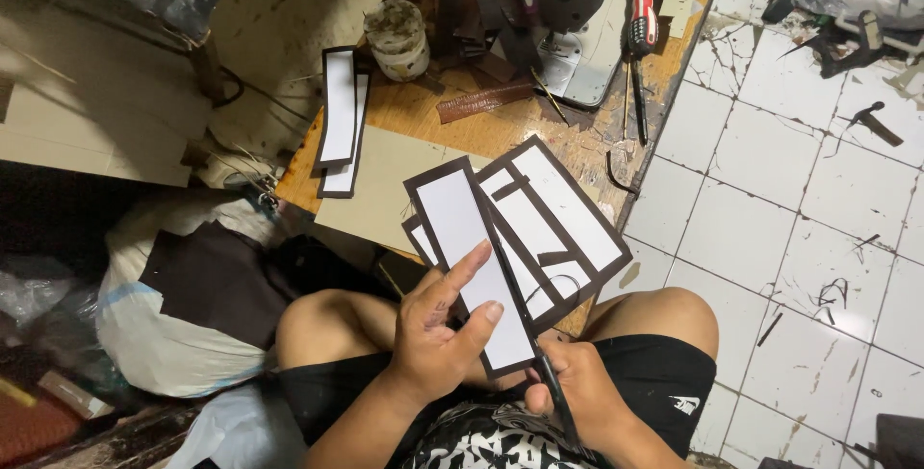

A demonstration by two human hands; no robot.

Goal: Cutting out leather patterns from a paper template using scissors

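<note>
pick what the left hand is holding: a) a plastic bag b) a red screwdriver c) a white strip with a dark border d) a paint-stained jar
c, the left hand has thumb and fingers wrapped around a long white strip with a dark border, while the red screwdriver and the stained jar sit untouched further up on the wooden table.

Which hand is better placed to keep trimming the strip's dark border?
Right, probably. The right hand already grips the scissors at the lower end of the white strip, while the left hand pinches that strip, steadying it.
</note>
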